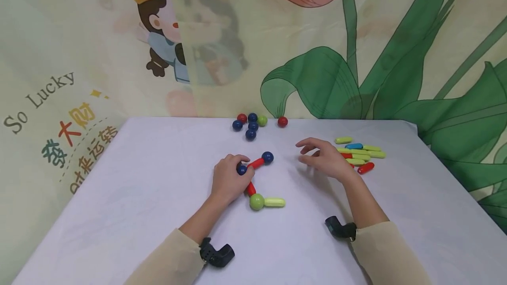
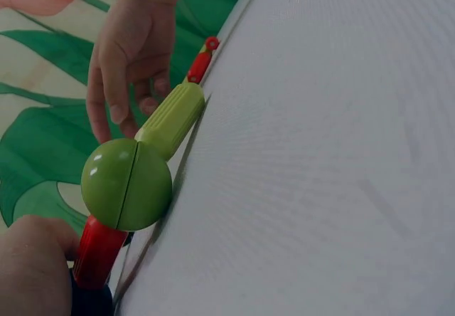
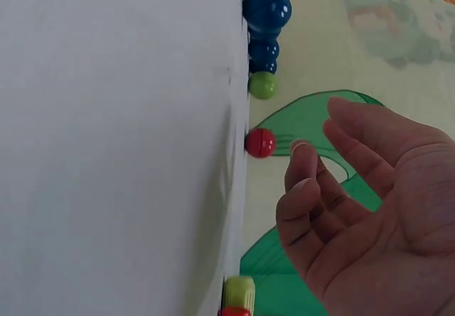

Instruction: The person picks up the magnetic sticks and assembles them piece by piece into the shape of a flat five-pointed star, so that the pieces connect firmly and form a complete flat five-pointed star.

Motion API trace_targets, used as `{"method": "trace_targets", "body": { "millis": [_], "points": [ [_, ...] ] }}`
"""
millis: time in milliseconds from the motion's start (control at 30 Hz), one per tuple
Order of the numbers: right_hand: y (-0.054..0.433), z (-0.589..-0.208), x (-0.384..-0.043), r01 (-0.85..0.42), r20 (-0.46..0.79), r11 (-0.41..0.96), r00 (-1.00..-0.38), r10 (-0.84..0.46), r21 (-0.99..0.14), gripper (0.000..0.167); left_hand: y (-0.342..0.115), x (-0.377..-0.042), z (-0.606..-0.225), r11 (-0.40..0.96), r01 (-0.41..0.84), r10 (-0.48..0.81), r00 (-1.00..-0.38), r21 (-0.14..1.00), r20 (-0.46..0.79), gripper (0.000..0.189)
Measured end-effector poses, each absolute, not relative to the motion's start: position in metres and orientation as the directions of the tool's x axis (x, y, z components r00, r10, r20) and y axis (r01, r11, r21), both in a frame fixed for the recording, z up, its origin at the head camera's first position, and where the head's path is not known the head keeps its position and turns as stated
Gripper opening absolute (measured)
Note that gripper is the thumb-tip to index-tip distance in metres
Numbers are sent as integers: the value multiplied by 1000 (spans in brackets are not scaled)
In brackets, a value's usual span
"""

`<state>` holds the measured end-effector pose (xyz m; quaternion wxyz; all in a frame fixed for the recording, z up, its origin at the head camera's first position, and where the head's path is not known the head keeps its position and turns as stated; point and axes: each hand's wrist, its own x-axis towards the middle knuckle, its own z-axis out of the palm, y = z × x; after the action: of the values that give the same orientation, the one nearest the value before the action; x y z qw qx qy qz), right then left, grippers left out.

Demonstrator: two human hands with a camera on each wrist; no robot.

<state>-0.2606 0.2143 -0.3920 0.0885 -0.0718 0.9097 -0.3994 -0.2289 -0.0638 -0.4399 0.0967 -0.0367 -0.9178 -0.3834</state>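
Note:
My left hand [image 1: 231, 180] grips a dark blue ball [image 1: 241, 169] between thumb and fingers. Two red rods, one [image 1: 255, 163] pointing away and one [image 1: 251, 188] toward me, run from this ball. The far rod ends in another dark blue ball [image 1: 267, 157]. The near one joins a green ball [image 1: 256, 202], from which a yellow-green rod [image 1: 274, 202] sticks out to the right. My right hand [image 1: 325, 158] holds nothing and hovers left of the loose rods, its fingers loosely bent, as the right wrist view also shows [image 3: 384, 209].
Loose yellow-green, red and blue rods [image 1: 370, 154] lie in a pile at the right. At the table's back edge sit several dark blue balls [image 1: 250, 134], a green ball [image 1: 262, 120] and two red balls [image 1: 282, 122]. A printed cloth [image 1: 222, 96] hangs behind the white table [image 1: 138, 214].

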Motion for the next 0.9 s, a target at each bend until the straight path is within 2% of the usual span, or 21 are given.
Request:
{"method": "trace_targets", "body": {
  "millis": [433,600,800,900],
  "points": [
    [256,-375,-247,-64,-69,700,-985,-161,-711,39,-65,-225,-439,811,164,31,-970,561,239,22],
    [273,-371,-244,-69,-74,786,-987,-145,-614,37,-64,-222,-436,861,146,29,-971,488,238,26],
    [290,-370,-243,-12,-145,882,-985,-91,-472,27,-66,-221,-434,880,134,16,-967,455,253,31],
    [294,-372,-243,7,-182,897,-980,-81,-442,25,-67,-220,-431,889,121,10,-970,442,245,35]
  ]
}}
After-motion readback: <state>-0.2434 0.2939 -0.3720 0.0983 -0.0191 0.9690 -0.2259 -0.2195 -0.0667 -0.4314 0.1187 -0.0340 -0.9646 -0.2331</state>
